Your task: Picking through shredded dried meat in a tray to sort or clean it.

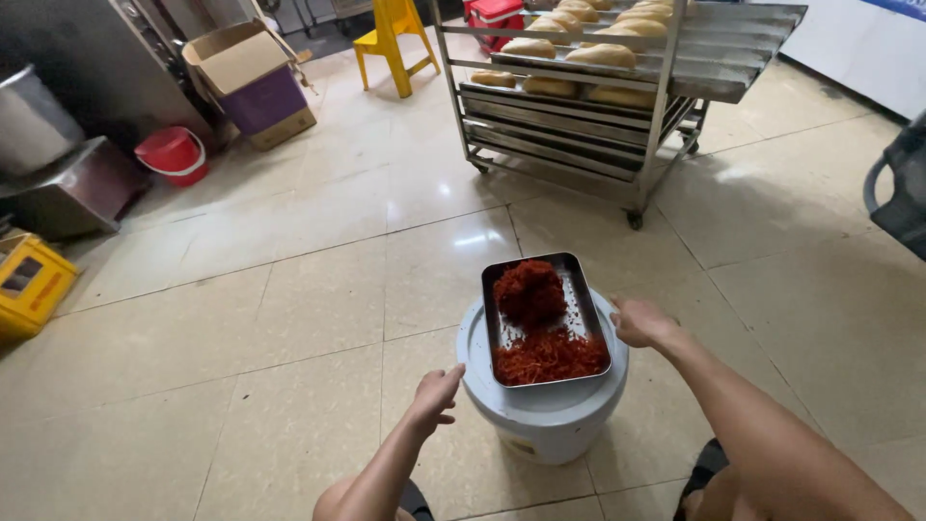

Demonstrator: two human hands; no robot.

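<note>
Head view: you look down at a metal tray (590, 304) of red shredded food (540, 328) resting on the lid of a white bucket (540, 415) on the tiled floor (289, 289)
Tray: it sits a little off-centre on the lid, its long side running away from you; the food is heaped at the far end and spread flat at the near end
Right hand (641, 323): it is at the tray's right rim, fingers curled; whether it grips or only touches the rim I cannot tell
Left hand (436, 394): it hovers loosely open, fingers apart, near the bucket's left edge, holding nothing and clear of the tray
Doing it well: if you lift, take both long rims evenly and keep the tray level; the far heap makes that end heavier, and the flat shreds could slide
Around you: a steel rack (579, 135) of bread rolls (603, 55) stands ahead; a red pail (174, 154), a cardboard box (253, 82), a yellow chair (394, 39) and a yellow crate (29, 285) lie well apart to the left
In the way: nothing stands between your hands and the tray; your sandalled feet are close under the bucket
</note>
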